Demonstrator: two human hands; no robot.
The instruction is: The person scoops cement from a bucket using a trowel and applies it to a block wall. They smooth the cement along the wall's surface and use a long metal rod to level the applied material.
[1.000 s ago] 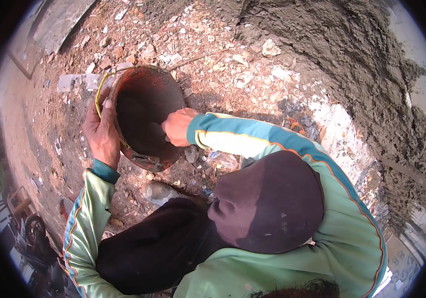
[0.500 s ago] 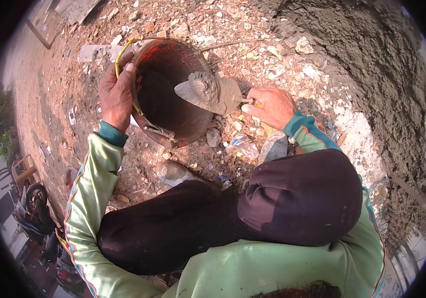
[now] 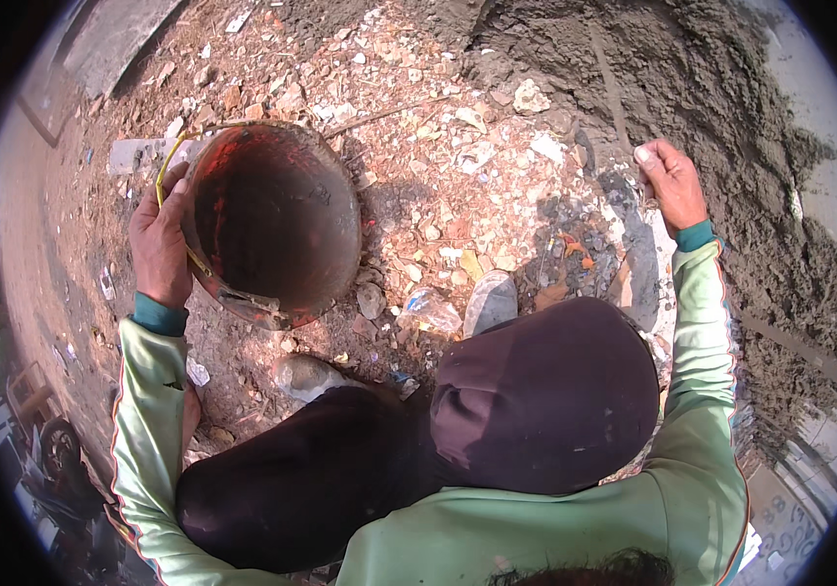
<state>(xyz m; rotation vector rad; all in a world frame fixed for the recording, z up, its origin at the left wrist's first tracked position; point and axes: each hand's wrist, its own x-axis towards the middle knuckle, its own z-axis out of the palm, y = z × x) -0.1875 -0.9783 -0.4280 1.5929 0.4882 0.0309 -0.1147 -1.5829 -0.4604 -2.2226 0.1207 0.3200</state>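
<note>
Bucket [image 3: 333,239], reddish inside under grey smears, leans with its mouth toward the person, just beyond the dark-trousered knee [image 3: 547,391], the left shoe [image 3: 306,376] and the right shoe [image 3: 490,303]. The left hand [image 3: 162,249] has stayed at its left rim, fingers and thumb pinching the edge beside a yellow handle [image 3: 167,168]. A crumpled clear plastic scrap [image 3: 428,310] lies between bucket and right shoe, on rubble-strewn ground [image 3: 418,190].

Half a second ago a trowel heaped with grey mortar was over the bucket's mouth; now the right hand [image 3: 670,186] has swung well out to the right. Its fingers are curled in, apparently around the hidden grip of the trowel [image 3: 611,93], which shows only as a narrow strip before the rough, mortar-covered face [image 3: 721,166]. Whether blade and face touch, or any load remains, I cannot tell. The work seems to have passed from bucket to face.

Farthest off, at lower left, stands a dark motorbike [image 3: 59,447].
</note>
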